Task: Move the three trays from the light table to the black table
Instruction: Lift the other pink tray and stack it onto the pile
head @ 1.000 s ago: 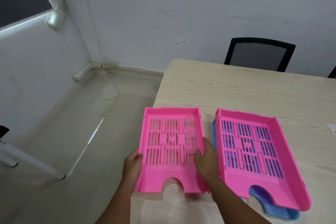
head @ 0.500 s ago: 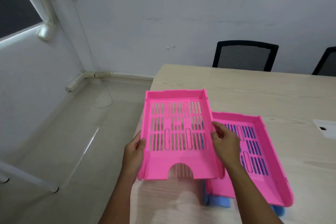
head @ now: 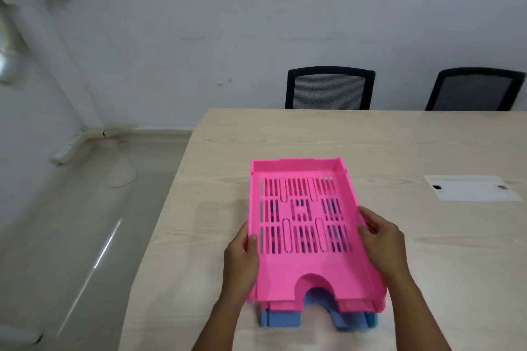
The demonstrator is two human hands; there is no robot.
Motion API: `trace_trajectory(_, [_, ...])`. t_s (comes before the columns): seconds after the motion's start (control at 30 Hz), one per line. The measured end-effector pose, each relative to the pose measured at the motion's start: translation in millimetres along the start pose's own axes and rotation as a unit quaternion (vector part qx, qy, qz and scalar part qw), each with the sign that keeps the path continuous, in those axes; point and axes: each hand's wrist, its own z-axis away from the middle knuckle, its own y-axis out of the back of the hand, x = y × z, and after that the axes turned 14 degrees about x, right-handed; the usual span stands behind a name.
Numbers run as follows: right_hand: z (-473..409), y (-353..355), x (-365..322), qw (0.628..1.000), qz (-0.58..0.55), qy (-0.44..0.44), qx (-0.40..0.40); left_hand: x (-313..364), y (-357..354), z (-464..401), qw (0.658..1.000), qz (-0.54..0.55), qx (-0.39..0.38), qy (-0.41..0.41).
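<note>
A pink slotted tray (head: 302,262) lies on top of a second pink tray (head: 353,306), of which only the front edge shows. Both rest over a blue tray (head: 281,318) on the light wooden table (head: 342,139). My left hand (head: 241,261) grips the top tray's left wall. Its right wall is held by my right hand (head: 380,239). The top tray sits slightly tilted over the stack; whether it fully rests on the one below I cannot tell. The black table is out of view.
Two black mesh-back chairs (head: 329,88) (head: 474,90) stand behind the table's far edge. A white cable-port plate (head: 472,188) is set in the tabletop at the right. To the left lies bare floor (head: 85,222) with a wall corner and trunking.
Both hands have carried the pink tray from the table's left edge rightward, over the other pink tray and the blue one. The view has shifted right; a second chair now shows.
</note>
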Motion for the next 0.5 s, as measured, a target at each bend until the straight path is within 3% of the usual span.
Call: trace_trajectory(0.5, [-8, 24, 41, 0.998, -0.039, -0.053, -0.02, 2, -36, 25, 0.998, -0.064, 0.003, -0.002])
